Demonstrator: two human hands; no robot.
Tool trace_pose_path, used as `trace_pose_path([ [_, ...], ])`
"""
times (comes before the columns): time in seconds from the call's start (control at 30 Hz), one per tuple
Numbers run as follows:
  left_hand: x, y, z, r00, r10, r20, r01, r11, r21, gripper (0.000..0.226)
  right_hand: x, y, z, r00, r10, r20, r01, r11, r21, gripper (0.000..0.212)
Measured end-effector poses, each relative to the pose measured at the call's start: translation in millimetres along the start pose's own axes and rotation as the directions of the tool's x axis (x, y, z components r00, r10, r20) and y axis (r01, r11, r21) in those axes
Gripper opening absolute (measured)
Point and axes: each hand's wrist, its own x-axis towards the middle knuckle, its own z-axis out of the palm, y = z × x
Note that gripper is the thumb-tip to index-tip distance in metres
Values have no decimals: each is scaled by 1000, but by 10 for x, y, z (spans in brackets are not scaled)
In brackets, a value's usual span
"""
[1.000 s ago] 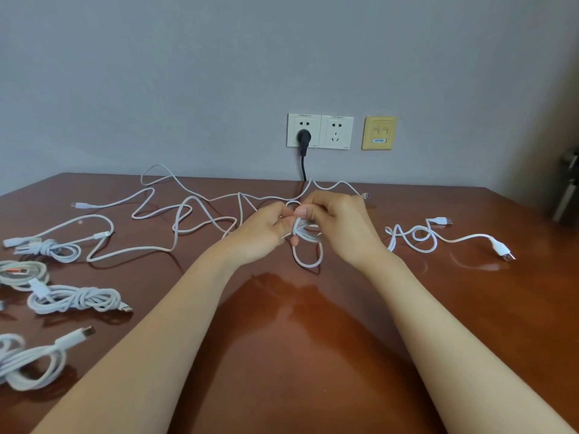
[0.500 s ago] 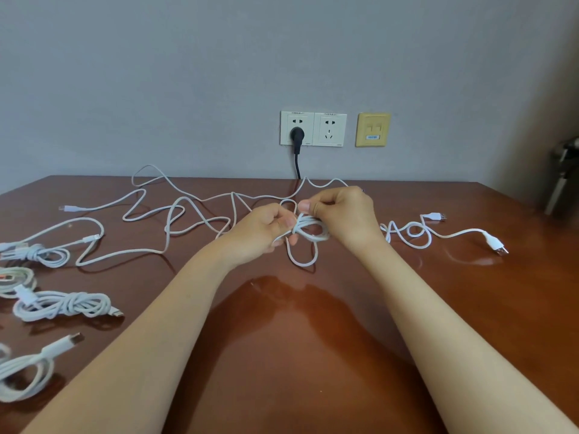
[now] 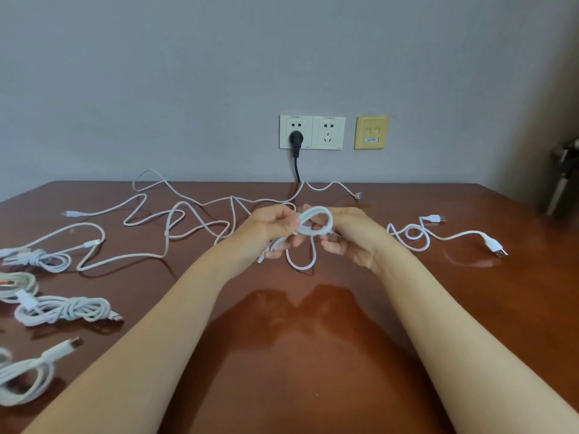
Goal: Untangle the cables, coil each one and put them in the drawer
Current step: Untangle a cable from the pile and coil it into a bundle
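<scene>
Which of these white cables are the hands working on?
The thin white cable looped between the left hand and right hand, raised above the brown wooden table; all the others lie on it, untouched.

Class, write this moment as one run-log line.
stage: coiling | left hand: grips coil | right hand: grips coil | table: finished bundles left, loose cable right | drawer: unseen

Half-coiled white cable (image 3: 316, 222) held up centre, loose cables (image 3: 134, 254) tangled behind — coiled bundles (image 3: 62, 310) at left.
</scene>
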Motion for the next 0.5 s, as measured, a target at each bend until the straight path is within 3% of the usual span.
trace_pose_path([
  [0.17,39,16,-17,993,-32,-118,-6,951,-310,22,10,26,165,959,-274,-70,268,960,-88,9],
  [0.23,75,3,14,976,-86,-198,5,926,-378,23,27,61,182,917,-381,-116,337,899,-280,12],
  [0.3,102,-27,66,946,-156,-286,32,918,-395,20,27,115,194,864,-491,-109,372,770,-518,11],
  [0.4,110,-55,132,911,-184,-370,84,959,-270,22,-1,155,198,810,-584,-58,393,613,-686,17],
  [0.5,118,-81,171,879,0,-477,59,992,110,29,-7,148,187,753,-658,-1,425,487,-763,13],
])
